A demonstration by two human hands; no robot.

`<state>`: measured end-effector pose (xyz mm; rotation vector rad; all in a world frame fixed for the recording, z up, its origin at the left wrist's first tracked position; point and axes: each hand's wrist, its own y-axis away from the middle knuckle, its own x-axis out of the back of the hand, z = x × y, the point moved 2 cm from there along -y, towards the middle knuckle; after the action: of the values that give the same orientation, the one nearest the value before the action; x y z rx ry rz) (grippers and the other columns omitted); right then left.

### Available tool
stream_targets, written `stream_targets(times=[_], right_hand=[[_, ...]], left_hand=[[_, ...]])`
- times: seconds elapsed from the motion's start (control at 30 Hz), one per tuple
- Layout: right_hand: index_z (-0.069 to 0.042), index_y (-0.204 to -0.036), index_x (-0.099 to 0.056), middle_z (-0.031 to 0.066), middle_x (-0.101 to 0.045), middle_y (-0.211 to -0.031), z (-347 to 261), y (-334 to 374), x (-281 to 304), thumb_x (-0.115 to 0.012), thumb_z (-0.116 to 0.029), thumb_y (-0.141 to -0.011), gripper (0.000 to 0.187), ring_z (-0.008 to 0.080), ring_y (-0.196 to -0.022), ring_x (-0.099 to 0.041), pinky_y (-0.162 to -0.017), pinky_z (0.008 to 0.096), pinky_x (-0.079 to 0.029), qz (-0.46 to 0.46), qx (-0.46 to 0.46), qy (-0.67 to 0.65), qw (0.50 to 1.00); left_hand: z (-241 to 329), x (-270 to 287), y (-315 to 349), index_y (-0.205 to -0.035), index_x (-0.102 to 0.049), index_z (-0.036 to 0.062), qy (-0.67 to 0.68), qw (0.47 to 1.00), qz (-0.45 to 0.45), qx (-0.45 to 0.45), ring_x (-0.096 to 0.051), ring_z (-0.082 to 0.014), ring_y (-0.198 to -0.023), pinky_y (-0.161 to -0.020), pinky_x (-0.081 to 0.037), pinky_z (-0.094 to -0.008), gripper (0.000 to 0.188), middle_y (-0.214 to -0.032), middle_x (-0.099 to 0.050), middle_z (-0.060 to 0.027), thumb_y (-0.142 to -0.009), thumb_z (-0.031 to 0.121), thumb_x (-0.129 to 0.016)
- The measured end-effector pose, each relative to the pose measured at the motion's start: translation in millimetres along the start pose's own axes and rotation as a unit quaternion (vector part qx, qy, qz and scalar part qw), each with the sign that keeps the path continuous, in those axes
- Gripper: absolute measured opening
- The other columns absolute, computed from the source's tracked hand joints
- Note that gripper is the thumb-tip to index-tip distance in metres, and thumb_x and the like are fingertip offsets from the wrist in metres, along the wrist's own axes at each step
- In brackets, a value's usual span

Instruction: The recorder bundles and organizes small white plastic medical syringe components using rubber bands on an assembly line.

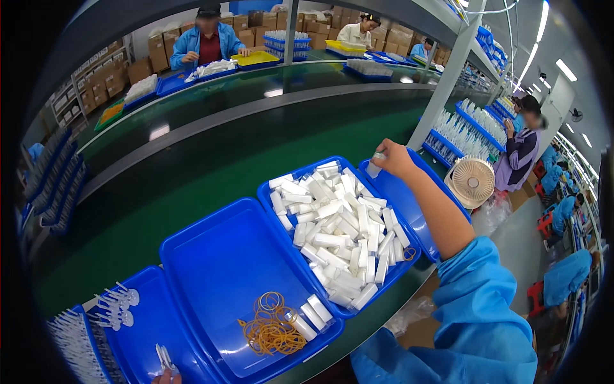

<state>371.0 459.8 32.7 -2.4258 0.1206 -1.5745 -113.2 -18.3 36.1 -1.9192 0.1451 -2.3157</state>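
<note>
My right hand (395, 160) reaches over the blue tray (409, 192) at the right end. Its closed fingers pinch a small translucent white piece (375, 168). At the lower left, my left hand (167, 377) barely enters the picture, closed on some thin white sticks (164, 356). Those stand up from the fingers above another blue tray (144, 326), where several clear and white stemmed pieces (118, 307) lie. A heap of white block-shaped pieces (339, 224) fills the tray nearest my right forearm.
Orange rubber bands (272, 329) and a few white blocks (313, 312) lie in the middle blue tray (217, 256). Beyond runs a green conveyor belt (192, 185). A metal post (448, 80) and a round fan (472, 181) stand at right. Other people work across the belt.
</note>
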Motion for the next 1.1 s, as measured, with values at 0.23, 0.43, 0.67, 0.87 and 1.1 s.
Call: stream_targets(times=[0.23, 0.43, 0.67, 0.87, 1.1], right_hand=[[-0.005, -0.107, -0.057, 0.0161, -0.052, -0.104, -79, 70, 18, -0.07, -0.025, -0.072, 0.042, 0.0308, -0.098, -0.053, -0.086, 0.0362, -0.043, 0.005, 0.195, -0.027, 0.98], [-0.005, -0.087, -0.063, 0.0108, -0.051, -0.096, -156, 148, 5, -0.071, -0.022, -0.068, 0.027, 0.0265, -0.095, -0.049, -0.083, 0.0368, -0.04, -0.099, 0.337, 0.046, 0.935], [-0.007, -0.08, -0.063, 0.0088, -0.057, -0.084, -178, 141, -23, -0.067, -0.023, -0.071, 0.018, 0.0234, -0.089, -0.052, -0.076, 0.0389, -0.037, -0.049, 0.371, 0.143, 0.916], [-0.005, -0.102, -0.063, 0.0119, -0.059, -0.069, -206, 181, 8, -0.059, -0.019, -0.083, 0.024, 0.0204, -0.065, -0.057, -0.059, 0.0318, -0.043, -0.025, 0.312, -0.242, 0.919], [-0.003, -0.1, -0.065, 0.0054, -0.054, -0.088, -208, 271, 4, -0.054, -0.005, -0.086, 0.017, 0.01, -0.08, -0.05, -0.071, 0.0226, -0.04, -0.29, 0.097, -0.545, 0.781]], left_hand=[[-13, -8, -10, -0.099, -0.061, 0.0033, -0.068, 0.992, 0.089, 0.055, -0.056, -0.0326, -0.083, -0.078, -0.043, -0.0438, 0.025, -0.091, -0.059, -0.0134, -0.076, -0.001, -0.053], [11, 4, -13, -0.091, -0.058, -0.0011, 0.017, 0.975, 0.168, 0.145, -0.054, -0.0314, -0.072, -0.064, -0.045, -0.0367, 0.017, -0.082, -0.054, -0.0153, -0.074, 0.0, -0.058], [91, 11, -32, -0.083, -0.058, 0.0009, 0.187, 0.948, 0.251, 0.055, -0.055, -0.0307, -0.084, -0.075, -0.044, -0.0376, 0.02, -0.091, -0.057, -0.0161, -0.065, -0.002, -0.065], [121, -36, -28, -0.092, -0.053, -0.0003, 0.567, 0.817, 0.098, 0.045, -0.058, -0.0198, -0.084, -0.072, -0.047, -0.0297, 0.024, -0.095, -0.056, -0.0131, -0.071, -0.008, -0.06], [132, -52, -36, -0.099, -0.049, -0.0012, 0.72, 0.694, -0.002, 0.029, -0.055, -0.017, -0.088, -0.078, -0.045, -0.0267, 0.026, -0.099, -0.051, -0.0104, -0.076, -0.009, -0.057]])
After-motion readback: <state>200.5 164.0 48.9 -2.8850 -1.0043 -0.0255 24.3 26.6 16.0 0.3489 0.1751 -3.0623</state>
